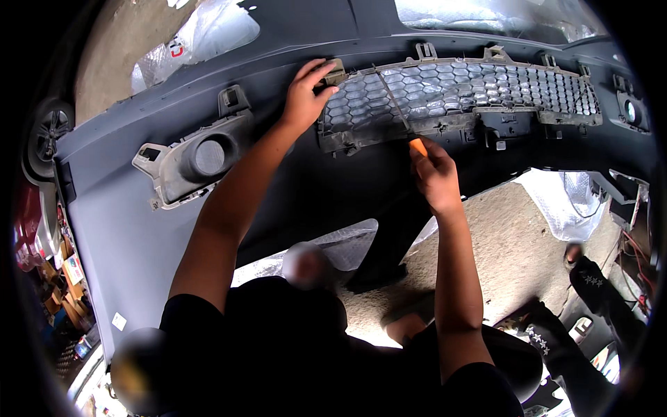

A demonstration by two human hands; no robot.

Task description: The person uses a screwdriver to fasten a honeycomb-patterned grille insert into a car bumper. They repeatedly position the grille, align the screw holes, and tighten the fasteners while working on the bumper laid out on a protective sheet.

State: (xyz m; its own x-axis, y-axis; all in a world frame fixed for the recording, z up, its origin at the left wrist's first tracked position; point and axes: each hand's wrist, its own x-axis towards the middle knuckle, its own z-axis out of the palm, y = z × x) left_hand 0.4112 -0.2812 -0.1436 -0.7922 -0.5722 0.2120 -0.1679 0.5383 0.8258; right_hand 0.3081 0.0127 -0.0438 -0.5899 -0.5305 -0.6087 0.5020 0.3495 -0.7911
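Observation:
A dark car bumper [278, 187] lies in front of me with its inner side showing. Along its far part runs a honeycomb mesh grille [445, 87] with tabs on its rim. My left hand [306, 97] rests at the grille's left end, fingers spread over the edge beside a corner tab [335, 71]. In my right hand [436, 172], closed below the grille's lower rim, is the orange handle of a screwdriver [418, 146]. Its long thin shaft appears to slant up and left across the mesh toward the upper rim. Where its tip bears is unclear.
A fog lamp housing [208, 156] sits left of my left forearm. Another round lamp opening [632, 111] is at the far right. Clear plastic wrap [566, 198] lies on the concrete floor [511, 236]. Another person's dark trouser leg [590, 292] shows at lower right. A car wheel [51, 130] stands at left.

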